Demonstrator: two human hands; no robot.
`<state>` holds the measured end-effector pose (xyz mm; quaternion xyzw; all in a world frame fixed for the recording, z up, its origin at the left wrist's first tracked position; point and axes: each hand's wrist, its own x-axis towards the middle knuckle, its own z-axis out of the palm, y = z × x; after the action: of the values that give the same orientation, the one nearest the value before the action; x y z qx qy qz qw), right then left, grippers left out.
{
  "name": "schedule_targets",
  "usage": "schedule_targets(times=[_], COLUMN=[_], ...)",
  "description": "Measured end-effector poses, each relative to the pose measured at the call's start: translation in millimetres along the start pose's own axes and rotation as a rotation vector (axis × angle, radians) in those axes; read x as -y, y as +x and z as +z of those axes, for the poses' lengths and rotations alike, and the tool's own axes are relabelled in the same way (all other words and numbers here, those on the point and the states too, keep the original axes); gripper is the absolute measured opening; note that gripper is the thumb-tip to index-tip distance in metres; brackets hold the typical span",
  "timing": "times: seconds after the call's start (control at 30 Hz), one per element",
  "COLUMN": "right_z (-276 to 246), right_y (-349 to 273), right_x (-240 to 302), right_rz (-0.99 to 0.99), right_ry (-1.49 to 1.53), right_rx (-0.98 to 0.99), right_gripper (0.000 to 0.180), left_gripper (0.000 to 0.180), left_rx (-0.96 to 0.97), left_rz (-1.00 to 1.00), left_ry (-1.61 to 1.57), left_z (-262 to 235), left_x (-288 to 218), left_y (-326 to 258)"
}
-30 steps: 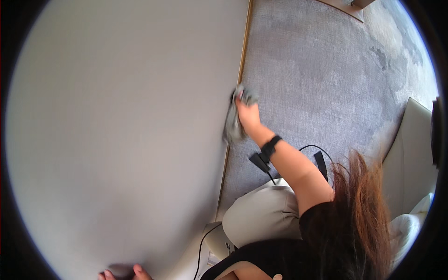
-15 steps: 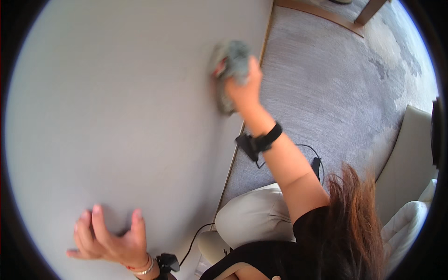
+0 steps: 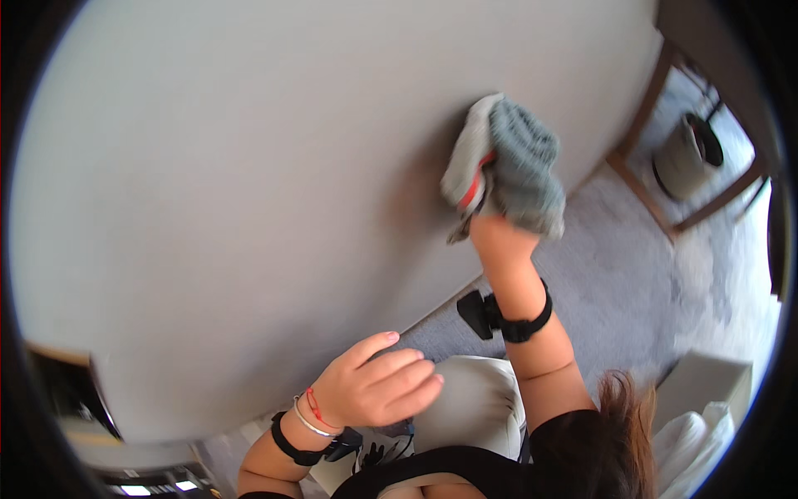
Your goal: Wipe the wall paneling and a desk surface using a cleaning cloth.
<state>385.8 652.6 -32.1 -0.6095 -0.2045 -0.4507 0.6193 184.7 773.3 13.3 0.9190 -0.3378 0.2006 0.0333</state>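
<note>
Two hands up | right hand point(image 3: 497, 235) clenches grey cloth point(image 3: 507, 166), now higher on wall point(image 3: 249, 166), wiping moves upward | left hand point(image 3: 374, 389) lifted off wall, loose, grasping nothing

The person is wearing a black short-sleeved top point(image 3: 499, 470) and light beige trousers point(image 3: 470, 403). Each wrist is carrying a black strap with a small black device point(image 3: 482, 313); the left wrist is also wearing a thin red thread and silver bangle point(image 3: 309, 413).
</note>
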Motion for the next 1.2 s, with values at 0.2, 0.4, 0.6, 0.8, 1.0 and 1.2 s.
schedule_targets(times=[0.2, 0.4, 0.6, 0.8, 1.0, 1.2], right_z=[84.6, 94.7, 99.9, 148.4, 137.8, 172.2], right_y=[-28.7, -4.6, -20.9, -116.7, -115.5, -141.0], right_x=[178.5, 232.5, 273.5, 347.9, 325.9, 386.7], right_rz=[-0.379, -0.318, -0.319, -0.649, -0.401, -0.101], right_ry=[0.218, 0.088, 0.103, 0.151, 0.057, 0.446], right_rx=[0.393, 0.240, 0.361, 0.456, 0.335, 0.338], right_gripper=[0.037, 0.037, 0.036, 0.046, 0.042, 0.034], left_gripper=[0.013, 0.020, 0.020, 0.022, 0.025, 0.045], left_rx=[0.004, -0.225, -0.419, -0.552, -0.602, -0.909], left_rz=[-0.352, -0.575, -0.717, -0.676, -0.730, -1.058], left_ry=[0.009, 0.142, 0.198, 0.117, 0.096, 0.445], left_z=[-79.1, -134.4, -157.4, -172.2, -183.3, -193.3], left_x=[-9.1, -39.6, -43.6, -41.0, -37.9, -26.0], left_y=[-147.8, -214.8, -263.3, -298.8, -359.5, -390.9])
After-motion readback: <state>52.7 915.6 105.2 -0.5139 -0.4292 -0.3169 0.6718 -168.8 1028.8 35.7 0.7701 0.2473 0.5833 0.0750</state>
